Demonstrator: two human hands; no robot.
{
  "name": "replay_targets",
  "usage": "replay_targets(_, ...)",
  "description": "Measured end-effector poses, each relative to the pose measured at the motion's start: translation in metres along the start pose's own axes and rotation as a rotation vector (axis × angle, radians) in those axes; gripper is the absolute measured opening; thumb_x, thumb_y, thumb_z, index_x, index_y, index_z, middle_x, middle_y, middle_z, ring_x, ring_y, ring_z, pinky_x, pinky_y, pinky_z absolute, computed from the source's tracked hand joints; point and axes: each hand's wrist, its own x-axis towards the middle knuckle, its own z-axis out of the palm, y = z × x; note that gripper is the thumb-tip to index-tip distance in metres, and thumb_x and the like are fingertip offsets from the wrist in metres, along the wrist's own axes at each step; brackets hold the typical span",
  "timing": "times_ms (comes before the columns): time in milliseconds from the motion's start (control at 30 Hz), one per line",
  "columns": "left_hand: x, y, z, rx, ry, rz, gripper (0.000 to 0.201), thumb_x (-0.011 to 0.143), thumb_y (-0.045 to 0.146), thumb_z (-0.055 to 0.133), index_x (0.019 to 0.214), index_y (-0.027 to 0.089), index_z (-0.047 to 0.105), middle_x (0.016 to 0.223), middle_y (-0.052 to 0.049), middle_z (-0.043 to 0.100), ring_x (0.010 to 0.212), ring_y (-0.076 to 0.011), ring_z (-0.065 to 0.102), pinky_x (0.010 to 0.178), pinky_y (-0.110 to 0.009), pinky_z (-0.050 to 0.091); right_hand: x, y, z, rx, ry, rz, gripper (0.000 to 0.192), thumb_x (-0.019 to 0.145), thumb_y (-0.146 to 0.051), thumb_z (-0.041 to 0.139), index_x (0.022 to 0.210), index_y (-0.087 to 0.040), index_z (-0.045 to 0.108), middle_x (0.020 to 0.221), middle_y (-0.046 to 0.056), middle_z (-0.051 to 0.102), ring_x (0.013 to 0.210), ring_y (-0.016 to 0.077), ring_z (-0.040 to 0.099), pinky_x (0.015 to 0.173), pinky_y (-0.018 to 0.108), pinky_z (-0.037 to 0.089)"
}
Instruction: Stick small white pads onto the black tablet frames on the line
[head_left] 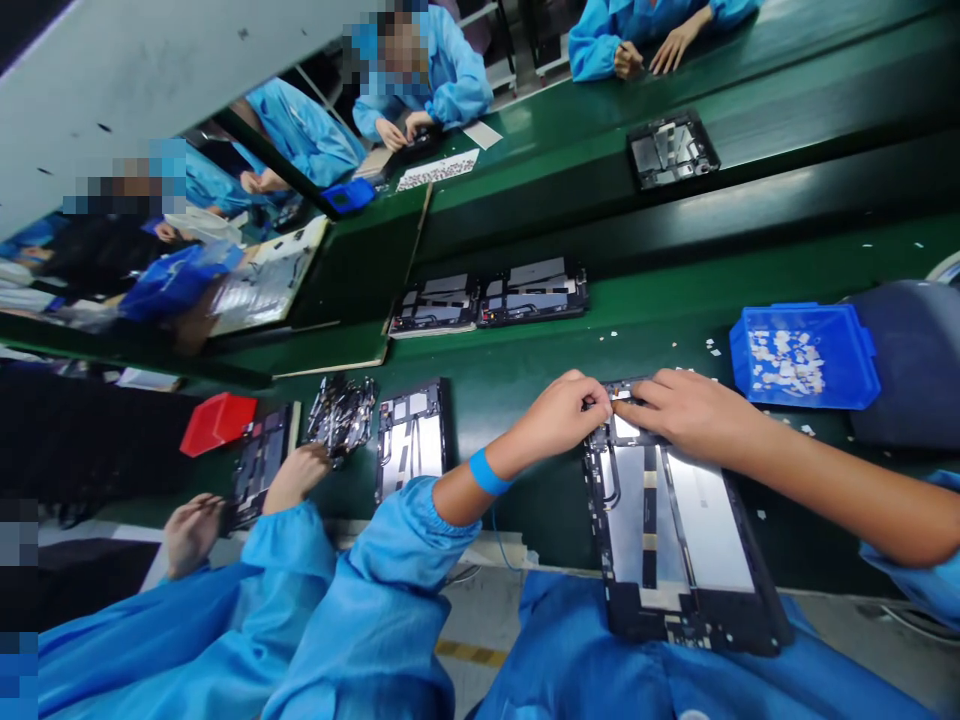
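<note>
Coverless tablet [651,530], overhanging the desk [540,510], apparently undergoes fine handwork at its top, left hand [562,408] pinched together, contents unclear, right hand [686,410] loosely spread, the next move seemingly demanding steadiness.

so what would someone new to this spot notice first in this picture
Probably the opened tablet-like device jutting over the bench's near edge, with the left hand and right hand at its far end. Next, the bright blue tray of small pale pieces beyond it to the right. Then the heap of small parts at left, by a co-worker's hand.
</note>
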Motion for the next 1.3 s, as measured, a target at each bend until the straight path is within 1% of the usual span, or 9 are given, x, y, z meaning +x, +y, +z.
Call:
replay_targets(133, 0.001, -0.003, 0.004, -0.025, 0.007, -0.036, 0.011, 0.089, 0.016, 0.060, 0.082, 0.020, 0.069, 0.086, -0.003, 0.064, 0.086, -0.0191, 0.061, 0.077, -0.031, 0.048, 0.001, 0.000, 0.000, -0.003, 0.016, 0.002, 0.036, 0.093, -0.008, 0.060, 0.125, -0.020, 0.072, 0.095, 0.009, 0.067, 0.082, 0.0231, 0.049, 0.069, 0.036, 0.029)
replay_targets(300, -0.002, -0.005, 0.012, -0.121, 0.070, -0.074, 0.013, 0.093, 0.019, 0.060, 0.082, 0.019, 0.066, 0.085, -0.002, 0.064, 0.089, -0.0192, 0.060, 0.079, -0.030, 0.046, 0.000, 0.000, 0.000, -0.016, 0.007, 0.002, 0.037, 0.093, -0.009, 0.059, 0.126, -0.020, 0.072, 0.094, 0.009, 0.065, 0.084, 0.0242, 0.049, 0.070, 0.037, 0.028)
replay_targets(400, -0.003, -0.005, 0.015, -0.109, 0.095, -0.065, 0.013, 0.093, 0.018, 0.061, 0.082, 0.019, 0.065, 0.086, -0.002, 0.064, 0.090, -0.0194, 0.059, 0.080, -0.031, 0.046, 0.000, 0.001, 0.001, -0.015, 0.016, -0.006, 0.038, 0.093, -0.007, 0.058, 0.126, -0.019, 0.072, 0.092, 0.009, 0.065, 0.083, 0.0243, 0.049, 0.070, 0.037, 0.027)
replay_targets(533, -0.004, -0.005, 0.017, -0.086, 0.110, -0.061, 0.013, 0.094, 0.019, 0.061, 0.082, 0.019, 0.065, 0.087, -0.002, 0.064, 0.090, -0.0194, 0.059, 0.082, -0.031, 0.046, 0.001, 0.001, 0.001, -0.013, 0.030, -0.016, 0.038, 0.093, -0.006, 0.056, 0.124, -0.018, 0.073, 0.095, 0.010, 0.067, 0.083, 0.0243, 0.048, 0.070, 0.037, 0.027)
replay_targets(633, -0.005, -0.006, 0.019, -0.064, 0.122, -0.050, 0.013, 0.094, 0.018, 0.061, 0.082, 0.019, 0.065, 0.089, -0.003, 0.065, 0.091, -0.0195, 0.059, 0.083, -0.032, 0.046, 0.001, 0.001, 0.001, 0.002, 0.027, -0.008, 0.037, 0.093, -0.007, 0.057, 0.124, -0.019, 0.073, 0.094, 0.010, 0.067, 0.084, 0.0243, 0.048, 0.071, 0.037, 0.027)
replay_targets(767, -0.003, -0.007, 0.019, -0.077, 0.118, -0.028, 0.012, 0.094, 0.016, 0.060, 0.084, 0.019, 0.064, 0.089, -0.003, 0.064, 0.091, -0.0197, 0.058, 0.083, -0.032, 0.045, 0.002, 0.001, 0.001, 0.018, 0.032, -0.004, 0.037, 0.093, -0.006, 0.057, 0.124, -0.019, 0.073, 0.092, 0.010, 0.066, 0.083, 0.0239, 0.047, 0.070, 0.036, 0.026)
replay_targets(933, -0.003, -0.003, 0.013, -0.122, 0.086, -0.051, 0.013, 0.094, 0.017, 0.059, 0.083, 0.019, 0.064, 0.085, -0.002, 0.063, 0.089, -0.0195, 0.058, 0.080, -0.031, 0.045, 0.002, 0.003, 0.002, 0.031, 0.038, -0.018, 0.033, 0.093, -0.008, 0.057, 0.120, -0.017, 0.073, 0.092, 0.010, 0.066, 0.082, 0.0234, 0.046, 0.070, 0.036, 0.025)
replay_targets(1100, -0.004, 0.003, 0.008, -0.053, 0.037, -0.050, 0.017, 0.095, 0.018, 0.059, 0.079, 0.020, 0.063, 0.080, -0.001, 0.062, 0.087, -0.0203, 0.057, 0.078, -0.032, 0.043, 0.001, 0.003, 0.002, 0.022, 0.020, -0.017, 0.031, 0.095, -0.008, 0.056, 0.120, -0.017, 0.073, 0.093, 0.009, 0.066, 0.084, 0.0238, 0.047, 0.070, 0.037, 0.024)
replay_targets(1300, -0.003, 0.000, 0.015, 0.008, 0.086, -0.027, 0.016, 0.096, 0.016, 0.058, 0.081, 0.020, 0.061, 0.083, -0.002, 0.062, 0.091, -0.0210, 0.058, 0.080, -0.033, 0.043, 0.001, 0.002, 0.001, 0.016, 0.020, -0.016, 0.031, 0.095, -0.008, 0.056, 0.120, -0.018, 0.073, 0.093, 0.009, 0.066, 0.083, 0.0237, 0.048, 0.069, 0.037, 0.023)
